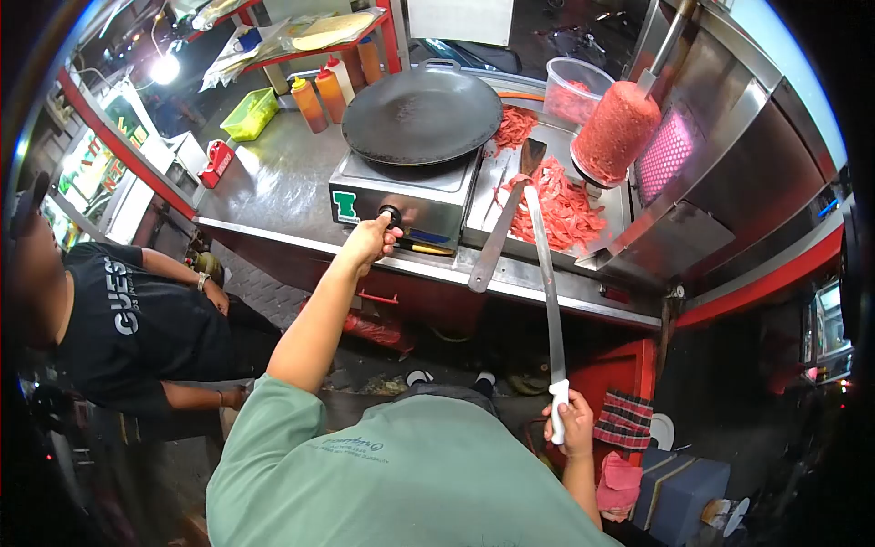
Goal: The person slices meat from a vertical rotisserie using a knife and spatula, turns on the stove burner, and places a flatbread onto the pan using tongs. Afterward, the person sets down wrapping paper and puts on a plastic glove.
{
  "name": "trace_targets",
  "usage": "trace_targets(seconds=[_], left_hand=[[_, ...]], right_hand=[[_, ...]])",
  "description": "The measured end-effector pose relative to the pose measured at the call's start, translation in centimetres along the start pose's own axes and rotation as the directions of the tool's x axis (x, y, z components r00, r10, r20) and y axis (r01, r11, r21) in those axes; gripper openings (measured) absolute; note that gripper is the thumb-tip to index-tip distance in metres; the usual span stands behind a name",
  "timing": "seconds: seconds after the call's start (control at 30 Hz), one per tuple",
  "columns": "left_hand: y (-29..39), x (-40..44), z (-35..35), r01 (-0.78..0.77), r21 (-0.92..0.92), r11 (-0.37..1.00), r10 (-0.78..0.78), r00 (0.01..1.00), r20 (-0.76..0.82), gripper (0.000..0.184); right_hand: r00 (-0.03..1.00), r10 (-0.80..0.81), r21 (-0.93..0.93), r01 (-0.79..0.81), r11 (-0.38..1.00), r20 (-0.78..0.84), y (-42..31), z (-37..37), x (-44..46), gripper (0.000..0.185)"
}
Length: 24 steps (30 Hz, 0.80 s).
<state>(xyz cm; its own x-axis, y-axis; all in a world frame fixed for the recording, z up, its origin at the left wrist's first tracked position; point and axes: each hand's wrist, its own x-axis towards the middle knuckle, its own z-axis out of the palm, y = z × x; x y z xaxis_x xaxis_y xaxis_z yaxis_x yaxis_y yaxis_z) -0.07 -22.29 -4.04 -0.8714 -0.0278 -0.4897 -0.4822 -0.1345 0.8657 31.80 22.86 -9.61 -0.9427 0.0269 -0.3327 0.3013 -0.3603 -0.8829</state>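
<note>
My left hand [367,242] is closed on the black control knob [390,216] at the front of a steel gas stove [415,223]. A wide dark griddle pan [424,114] rests on top of that stove. In my right hand [572,422] is the white handle of a long knife [550,310], its blade pointing away from me toward the meat. Reddish shaved meat [556,208] lies heaped in a metal tray [620,205] to the right of the stove. A flat metal spatula [499,239] leans across the tray's left side, near the blade's tip.
A cone of meat [620,132] on a spit stands beside a steel vertical grill [729,155]. Behind the tray sits a clear plastic tub [576,89]. Sauce bottles [310,105] and a green basket [250,115] are left of the griddle. A person in black [128,319] is at left.
</note>
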Motion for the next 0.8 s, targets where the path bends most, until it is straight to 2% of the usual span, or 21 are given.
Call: trace_targets(seconds=[0.17,0.23,0.33,0.43,0.6,0.8], left_hand=[[0.1,0.4,-1.4,0.005,0.206,0.979,-0.013,0.999,0.036,0.051],[0.6,0.5,-1.7,-0.029,0.324,0.946,0.019,0.999,0.034,0.053],[1.0,0.8,-1.5,0.0,0.39,0.921,-0.024,0.998,0.058,0.053],[1.7,0.2,-1.9,0.039,0.333,0.942,-0.064,0.996,0.064,0.052],[1.3,0.3,-2.2,0.031,0.291,0.956,-0.05,0.997,0.059,0.051],[1.2,0.1,-2.4,0.012,0.324,0.946,-0.03,0.998,0.051,0.051]], right_hand=[[0.989,0.131,-0.125,-0.139,0.982,-0.07,-3.8,-4.7,-5.1,0.043],[0.975,0.192,-0.147,-0.207,0.967,-0.107,-4.6,-7.5,-7.8,0.044],[0.967,0.219,-0.134,-0.236,0.962,-0.133,-5.3,-9.5,-10.6,0.043],[0.961,0.194,-0.14,-0.223,0.965,-0.195,-5.5,-10.1,-12.0,0.043],[0.974,0.149,-0.114,-0.17,0.979,-0.172,-4.6,-9.1,-11.6,0.042],[0.976,0.147,-0.096,-0.164,0.982,-0.158,-4.6,-7.6,-10.6,0.04]])
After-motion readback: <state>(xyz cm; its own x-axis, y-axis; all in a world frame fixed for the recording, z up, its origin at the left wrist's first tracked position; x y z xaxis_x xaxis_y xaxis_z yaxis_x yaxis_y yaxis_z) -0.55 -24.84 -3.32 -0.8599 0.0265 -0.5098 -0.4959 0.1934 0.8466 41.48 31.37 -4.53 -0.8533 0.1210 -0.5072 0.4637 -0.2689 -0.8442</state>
